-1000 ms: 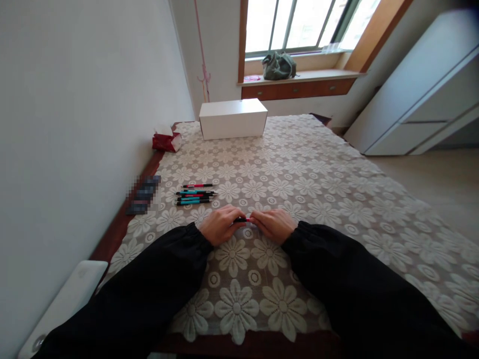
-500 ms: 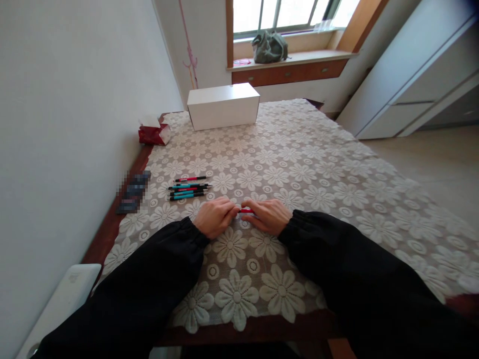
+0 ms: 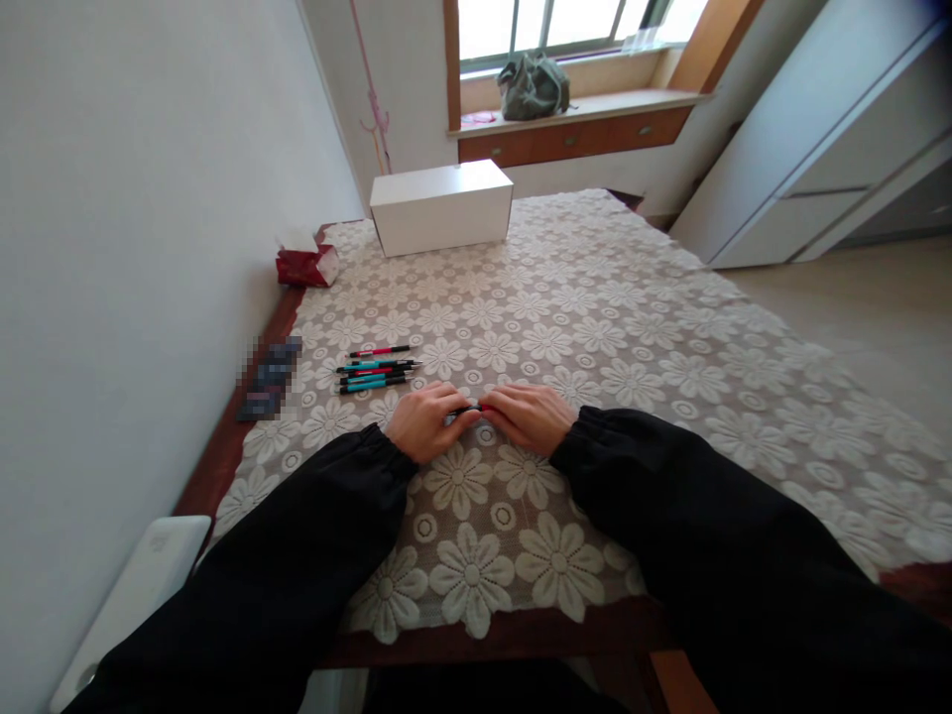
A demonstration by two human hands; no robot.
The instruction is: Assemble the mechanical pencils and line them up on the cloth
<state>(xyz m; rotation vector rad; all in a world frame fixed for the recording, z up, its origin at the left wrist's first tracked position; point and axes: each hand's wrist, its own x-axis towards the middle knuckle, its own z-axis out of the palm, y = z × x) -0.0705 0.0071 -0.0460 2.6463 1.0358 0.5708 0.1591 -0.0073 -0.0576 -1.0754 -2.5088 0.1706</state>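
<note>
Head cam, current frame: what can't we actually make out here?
- Pen: only a short black-and-red stretch shows between the left hand and right hand; fingers hide both ends.
- Dark flat item at the table edge by the wall: pixelated, cannot be identified.
- Loose pens: too small to count or read.
- White object, lower left: cut off by the frame edge.

We see only a sliver of the pen (image 3: pixel 474 408) between the left hand (image 3: pixel 425 420) and right hand (image 3: pixel 530 416), a dark object (image 3: pixel 269 378) at left is pixelated, and the white slab (image 3: pixel 126 605) is cut off at lower left.
</note>
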